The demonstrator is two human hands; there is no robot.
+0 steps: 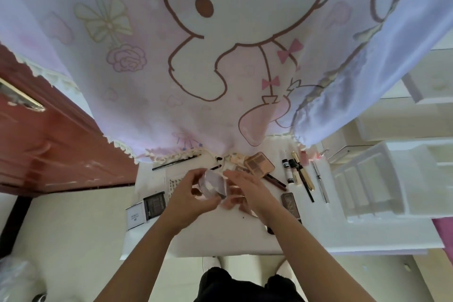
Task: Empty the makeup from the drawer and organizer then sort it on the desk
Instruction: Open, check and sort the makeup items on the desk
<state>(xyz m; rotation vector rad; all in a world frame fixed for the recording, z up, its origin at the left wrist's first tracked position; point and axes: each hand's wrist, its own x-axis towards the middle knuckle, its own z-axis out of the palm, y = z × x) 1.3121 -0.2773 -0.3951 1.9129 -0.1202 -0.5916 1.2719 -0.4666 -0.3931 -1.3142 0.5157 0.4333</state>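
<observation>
Item: clear plastic case point(212, 184), small and faceted, with a pale pad showing inside. Held above the middle of the white desk point(220, 235), between both hands. Its long axis cannot be told; the shape is blurred and half covered by fingers.

Left hand point(190, 200): fingers curled around the case's left and lower sides, thumb arched over the top. Clamped on it.

Right hand point(245, 191): fingers closed against the case's right side and underside. Also gripping it.

On the desk, left of the hands: dark eyeshadow palette point(154, 203), lying flat, touching a white box point(135, 216) at the desk's left edge. A long black pencil point(175, 162) lies near the far edge, running left to right, slightly slanted.

Beyond the hands: tan eyeshadow palette point(260, 164), open, shades visible.

Right of the hands: a row of tubes and pens, long axes running roughly away from the person. These include a gold tube point(304, 171), a silver pen point(321, 182) and a dark brown pencil point(275, 180) lying slanted. A brown lettered palette point(290, 205) lies nearer the person, beside the right wrist.

Far right: white compartmented organizer point(375, 184), on the desk.

Surroundings: pink cartoon-print curtain point(196, 68) hanging down to the desk's far edge; red-brown cabinet point(49, 142) at left; pale tiled floor point(73, 240) below.
</observation>
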